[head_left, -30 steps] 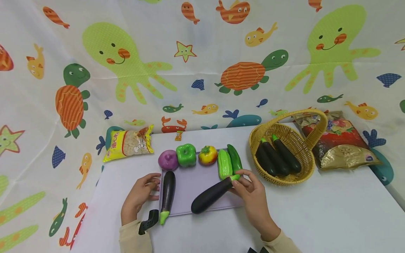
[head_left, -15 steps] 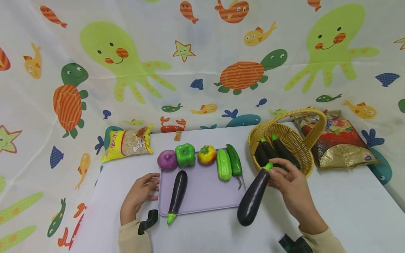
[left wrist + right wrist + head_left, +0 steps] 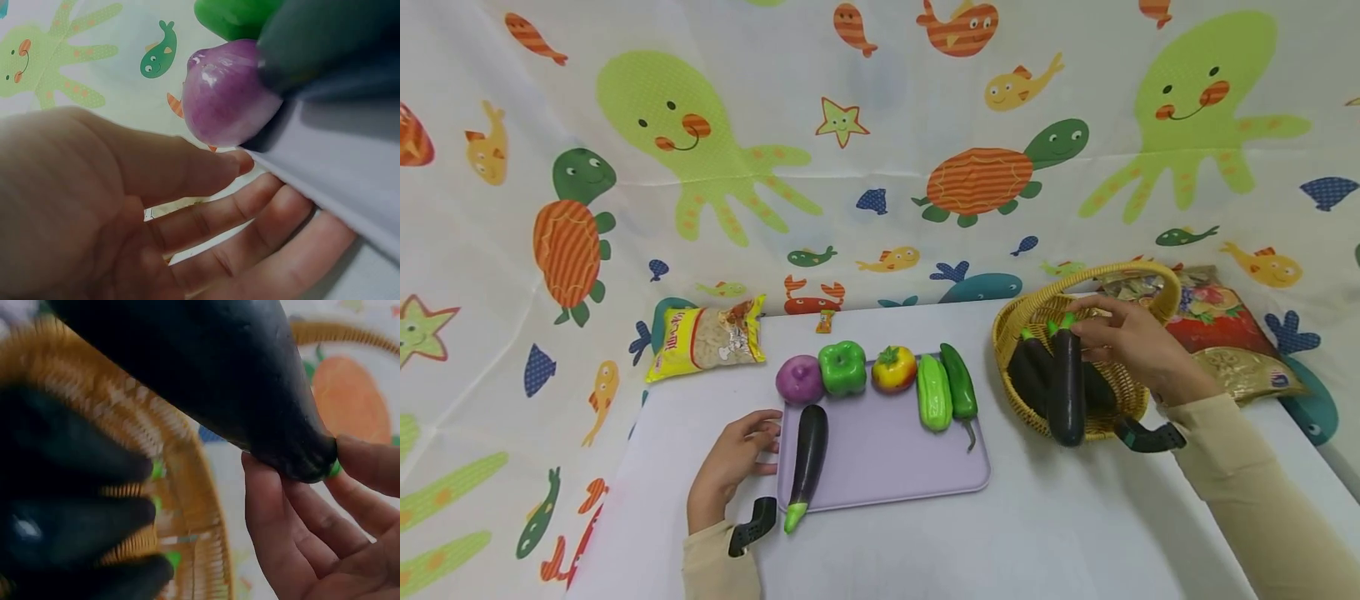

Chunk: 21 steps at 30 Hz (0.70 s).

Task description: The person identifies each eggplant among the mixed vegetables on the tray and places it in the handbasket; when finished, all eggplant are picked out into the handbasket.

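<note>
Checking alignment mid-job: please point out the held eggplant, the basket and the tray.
Held eggplant (image 3: pixel 1066 390), head view, middle of its dark body.
Basket (image 3: pixel 190 495), right wrist view, its woven inner wall.
Tray (image 3: pixel 883 450), head view, its bare floor.

Right hand (image 3: pixel 1123 335) pinches eggplant (image 3: pixel 1066 392) by its stem end over wicker basket (image 3: pixel 1043 295); left hand (image 3: pixel 736 458) at left edge of lilac tray (image 3: pixel 887 454).

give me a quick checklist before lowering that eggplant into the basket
1. Right grip pinches the held eggplant by its stem end: ok
2. Held eggplant clears the front rim of the basket: cannot tell
3. Enough room beside the three other eggplants inside: cannot tell
4. Left grip away from the basket, at the left edge of the tray: ok
5. Tray eggplant fully within the tray: not ok, stem overhangs near edge
</note>
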{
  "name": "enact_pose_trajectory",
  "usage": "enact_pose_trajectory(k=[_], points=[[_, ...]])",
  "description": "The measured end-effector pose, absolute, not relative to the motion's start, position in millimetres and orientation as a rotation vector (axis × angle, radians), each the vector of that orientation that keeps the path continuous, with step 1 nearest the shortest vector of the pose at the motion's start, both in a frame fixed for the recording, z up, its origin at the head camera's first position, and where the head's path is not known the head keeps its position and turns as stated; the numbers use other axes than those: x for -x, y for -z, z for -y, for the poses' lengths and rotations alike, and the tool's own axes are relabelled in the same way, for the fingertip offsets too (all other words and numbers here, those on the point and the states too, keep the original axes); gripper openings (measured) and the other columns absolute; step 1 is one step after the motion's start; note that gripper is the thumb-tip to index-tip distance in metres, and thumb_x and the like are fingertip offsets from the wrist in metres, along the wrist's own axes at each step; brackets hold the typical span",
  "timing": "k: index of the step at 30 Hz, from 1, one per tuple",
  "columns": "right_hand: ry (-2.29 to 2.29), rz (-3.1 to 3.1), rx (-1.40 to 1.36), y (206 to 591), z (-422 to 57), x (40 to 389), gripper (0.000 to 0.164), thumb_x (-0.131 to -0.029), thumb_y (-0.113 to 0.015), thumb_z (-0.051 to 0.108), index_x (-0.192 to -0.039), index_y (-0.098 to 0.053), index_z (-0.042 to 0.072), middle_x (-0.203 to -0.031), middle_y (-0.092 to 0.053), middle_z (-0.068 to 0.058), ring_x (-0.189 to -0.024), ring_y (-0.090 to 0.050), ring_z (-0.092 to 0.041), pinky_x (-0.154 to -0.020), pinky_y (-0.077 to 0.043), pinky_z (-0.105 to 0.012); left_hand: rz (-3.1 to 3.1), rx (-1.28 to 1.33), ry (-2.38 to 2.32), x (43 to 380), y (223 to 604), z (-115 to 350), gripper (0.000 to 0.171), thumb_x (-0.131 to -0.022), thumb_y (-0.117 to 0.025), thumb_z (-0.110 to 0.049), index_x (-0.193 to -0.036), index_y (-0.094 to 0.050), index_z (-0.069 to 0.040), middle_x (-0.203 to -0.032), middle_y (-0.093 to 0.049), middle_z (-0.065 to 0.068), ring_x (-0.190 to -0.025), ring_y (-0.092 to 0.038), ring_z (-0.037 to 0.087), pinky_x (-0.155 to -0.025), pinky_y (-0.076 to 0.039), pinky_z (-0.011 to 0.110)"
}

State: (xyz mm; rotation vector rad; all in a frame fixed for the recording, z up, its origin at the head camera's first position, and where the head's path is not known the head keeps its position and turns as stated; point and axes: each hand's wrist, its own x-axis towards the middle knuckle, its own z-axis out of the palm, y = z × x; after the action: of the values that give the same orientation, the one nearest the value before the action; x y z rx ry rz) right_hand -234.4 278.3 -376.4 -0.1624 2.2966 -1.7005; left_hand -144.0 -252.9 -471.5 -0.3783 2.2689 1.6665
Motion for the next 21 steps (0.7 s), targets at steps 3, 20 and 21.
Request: enact_pose_trajectory(k=[3,20,21], points=[[1.620,-2.258,0.158,379,-281,255,0.046,-0.090,-0.059,0.026,-0.127,-0.044,0.004,-0.104,-0.058,-0.013,-0.088,-0.064,-0.024,-0.078,-0.053,-0.042,-2.270,0.380,-1.669,144,472,253,0.036,-0.092,-0.039,0.001,-0.126,-0.049,-0.003,-0.106,-0.050,0.018,-0.086,-0.053,0.025,-0.063,-0.056,0.041],[1.323,-2.112,0.236,405,-272,315,0.032,-0.089,-0.060,0.018,-0.107,-0.051,-0.007,-0.088,-0.058,-0.010,-0.080,-0.059,-0.022,-0.076,-0.054,-0.041,-2.270,0.411,-1.673,144,472,252,0.037,-0.091,-0.039,0.002,-0.125,-0.051,-0.005,-0.107,-0.051,0.018,-0.086,-0.053,0.026,-0.063,-0.056,0.040],[1.318,-2.103,0.239,406,-271,316,0.030,-0.089,-0.060,0.017,-0.104,-0.052,-0.008,-0.085,-0.057,-0.009,-0.078,-0.059,-0.021,-0.076,-0.053,-0.041,-2.269,0.413,-1.673,144,472,253,0.037,-0.091,-0.039,0.002,-0.125,-0.051,-0.005,-0.107,-0.051,0.018,-0.086,-0.053,0.026,-0.063,-0.056,0.040]])
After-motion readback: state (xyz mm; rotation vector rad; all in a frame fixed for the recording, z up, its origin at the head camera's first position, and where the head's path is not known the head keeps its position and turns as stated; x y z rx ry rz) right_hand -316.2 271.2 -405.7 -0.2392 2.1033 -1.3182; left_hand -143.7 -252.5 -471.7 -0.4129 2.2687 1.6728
